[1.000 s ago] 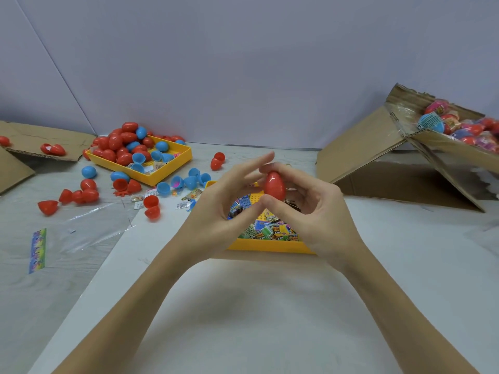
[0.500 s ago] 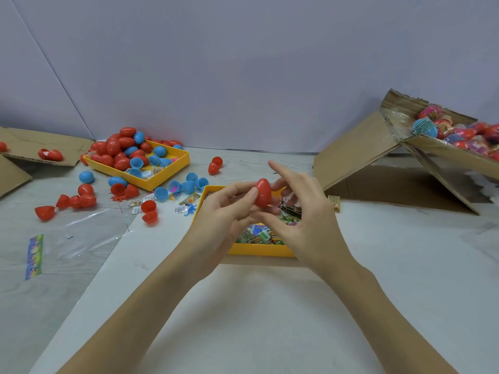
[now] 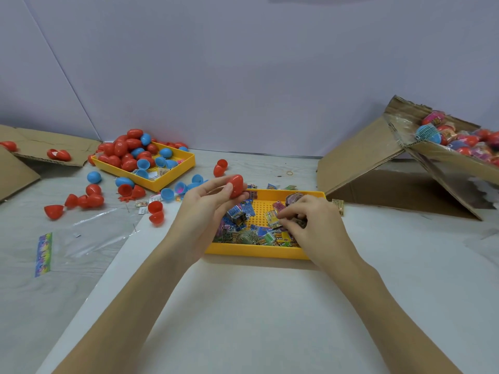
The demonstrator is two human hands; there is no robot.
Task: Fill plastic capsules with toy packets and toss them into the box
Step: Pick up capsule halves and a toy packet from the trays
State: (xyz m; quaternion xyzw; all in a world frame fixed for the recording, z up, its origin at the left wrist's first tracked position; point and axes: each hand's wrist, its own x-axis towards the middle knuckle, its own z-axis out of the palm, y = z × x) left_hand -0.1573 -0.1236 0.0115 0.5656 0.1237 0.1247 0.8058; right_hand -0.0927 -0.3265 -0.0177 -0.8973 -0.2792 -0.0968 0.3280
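My left hand (image 3: 209, 209) grips a red plastic capsule (image 3: 236, 186) between thumb and fingers, above the left end of the near yellow tray (image 3: 256, 251). That tray holds several colourful toy packets (image 3: 266, 237). My right hand (image 3: 310, 225) is down in the tray, its fingers curled round a dark packet (image 3: 300, 222). The cardboard box (image 3: 405, 168) stands tilted at the right, with several filled capsules (image 3: 464, 139) inside it.
A second yellow tray (image 3: 172, 171) at the back left is piled with red and blue capsule halves; more halves lie scattered on the table around it. Flattened cardboard (image 3: 32, 149) lies at the far left. A clear plastic bag (image 3: 89, 233) lies left of the white sheet.
The hands have parted. My right hand let go of the red capsule and dropped into the packet tray; my left hand keeps the capsule alone, slightly to the left.
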